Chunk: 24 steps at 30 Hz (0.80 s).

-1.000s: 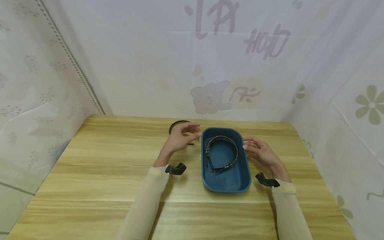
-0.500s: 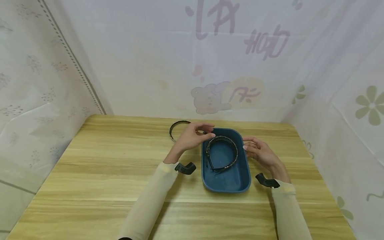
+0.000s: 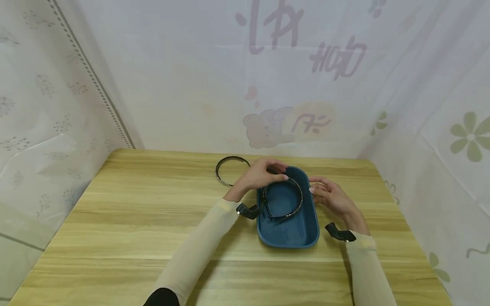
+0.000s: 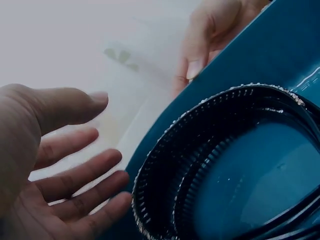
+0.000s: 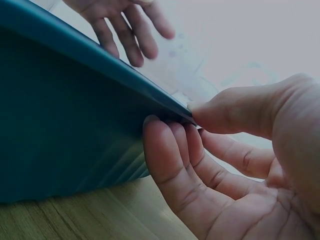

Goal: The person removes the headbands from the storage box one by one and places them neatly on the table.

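Several black toothed headbands (image 3: 300,199) with glittery edges lie stacked inside a blue plastic bin (image 3: 289,238). My left hand (image 3: 262,174) is over the bin's far left part, fingers loosely spread with nothing in them. In the left wrist view, the fingertips (image 4: 122,202) come close to the headband rim (image 4: 165,137); whether they touch it I cannot tell. On the bin's right side, my right hand (image 3: 337,200) pinches the rim, thumb (image 5: 225,110) on top and curled fingers underneath. Another black headband (image 3: 232,158) lies on the table behind my left hand, partly covered by it.
The bin stands on a wood-grain table (image 3: 134,229). A printed white curtain (image 3: 191,85) hangs along the table's back edge and both sides. Black wrist-worn devices (image 3: 340,233) stick out from both cuffs.
My left hand has moved right, from beside the table headband to over the bin, uncovering more of that headband. My right hand stays at the bin's rim. The view has tilted slightly.
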### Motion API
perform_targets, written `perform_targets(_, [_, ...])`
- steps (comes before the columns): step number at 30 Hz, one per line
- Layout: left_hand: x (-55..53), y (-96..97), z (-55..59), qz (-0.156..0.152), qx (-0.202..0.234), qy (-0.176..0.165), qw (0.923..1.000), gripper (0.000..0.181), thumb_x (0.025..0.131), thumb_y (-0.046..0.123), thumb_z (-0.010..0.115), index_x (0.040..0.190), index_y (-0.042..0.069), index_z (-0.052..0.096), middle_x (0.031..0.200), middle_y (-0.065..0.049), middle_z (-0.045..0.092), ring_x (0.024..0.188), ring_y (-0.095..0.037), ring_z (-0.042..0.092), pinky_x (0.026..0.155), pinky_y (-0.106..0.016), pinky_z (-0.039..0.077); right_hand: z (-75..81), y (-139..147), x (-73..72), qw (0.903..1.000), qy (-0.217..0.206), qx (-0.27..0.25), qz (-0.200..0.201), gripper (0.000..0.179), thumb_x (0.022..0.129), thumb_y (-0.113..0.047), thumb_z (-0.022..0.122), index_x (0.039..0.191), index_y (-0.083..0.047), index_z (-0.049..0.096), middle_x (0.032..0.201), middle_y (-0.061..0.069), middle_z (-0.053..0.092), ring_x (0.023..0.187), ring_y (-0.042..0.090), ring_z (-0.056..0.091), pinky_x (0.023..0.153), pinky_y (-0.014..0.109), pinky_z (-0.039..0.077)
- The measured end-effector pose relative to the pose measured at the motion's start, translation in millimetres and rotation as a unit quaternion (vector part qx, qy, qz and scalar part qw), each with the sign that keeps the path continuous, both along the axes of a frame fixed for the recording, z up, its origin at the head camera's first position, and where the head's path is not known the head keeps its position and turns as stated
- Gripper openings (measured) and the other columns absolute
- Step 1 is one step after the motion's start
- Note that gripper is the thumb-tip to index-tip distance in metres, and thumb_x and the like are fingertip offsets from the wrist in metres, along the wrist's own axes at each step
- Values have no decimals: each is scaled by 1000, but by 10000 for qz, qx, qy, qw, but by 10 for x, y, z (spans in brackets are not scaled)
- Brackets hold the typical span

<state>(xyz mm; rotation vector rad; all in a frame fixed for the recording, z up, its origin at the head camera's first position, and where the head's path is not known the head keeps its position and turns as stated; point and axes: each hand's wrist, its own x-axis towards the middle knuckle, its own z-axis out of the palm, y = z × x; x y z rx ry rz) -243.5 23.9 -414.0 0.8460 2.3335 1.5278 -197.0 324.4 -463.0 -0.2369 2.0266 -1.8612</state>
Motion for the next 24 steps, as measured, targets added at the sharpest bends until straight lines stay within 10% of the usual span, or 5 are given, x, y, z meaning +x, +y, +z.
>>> perform_targets(14, [-64, 164, 11, 138, -584, -393, 9974, 33, 95, 9, 73, 127, 2, 71, 121, -14, 74, 111, -26, 70, 93, -33, 57, -13, 2, -12, 9997, 48, -211, 95, 50, 105, -12, 59, 148, 3, 39, 103, -1, 70, 90, 11, 70, 82, 27, 61])
perform_targets(24, [-70, 242, -73, 269, -1309, 133, 9909, 14, 92, 5, 75, 104, 7, 82, 107, -9, 78, 96, -22, 72, 77, -27, 59, 0, 9, -11, 9993, 22, -354, 89, 53, 104, -11, 61, 149, 5, 37, 103, 1, 70, 88, 11, 70, 81, 26, 61])
